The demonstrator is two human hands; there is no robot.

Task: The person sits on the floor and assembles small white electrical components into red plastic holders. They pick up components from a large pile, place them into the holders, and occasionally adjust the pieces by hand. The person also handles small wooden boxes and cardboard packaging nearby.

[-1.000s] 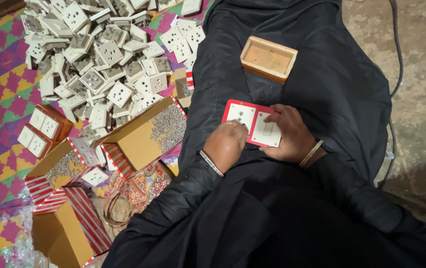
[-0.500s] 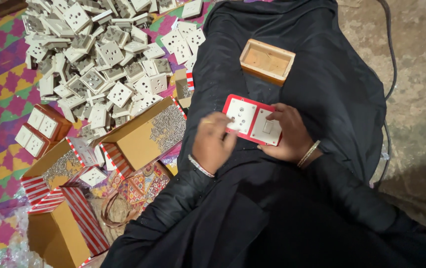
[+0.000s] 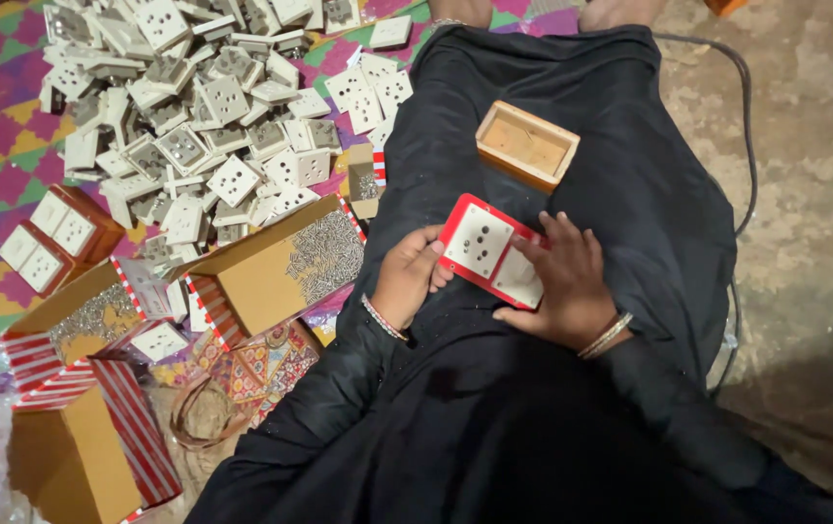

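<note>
**Red socket box held on lap, big pile of loose sockets left**

Both hands grip one red box (image 3: 490, 251) with two white socket plates seated in it, resting on the lap over the black garment (image 3: 630, 146). Left hand (image 3: 407, 277) pinches its near-left edge, right hand (image 3: 564, 286) clamps the right side, fingers spread over it. Judging by layout, this box looks filled; closing appears not yet done.

Counts: one wooden open box (image 3: 527, 146) further down the lap, empty. One brown tray with four packed white sockets (image 3: 50, 236) at left. Two open cartons of screws (image 3: 285, 262), (image 3: 82, 315). Loose white sockets heap (image 3: 193, 107) on the patterned mat, too many to count, so most work seems left. One empty striped carton (image 3: 77, 456) bottom left
</note>
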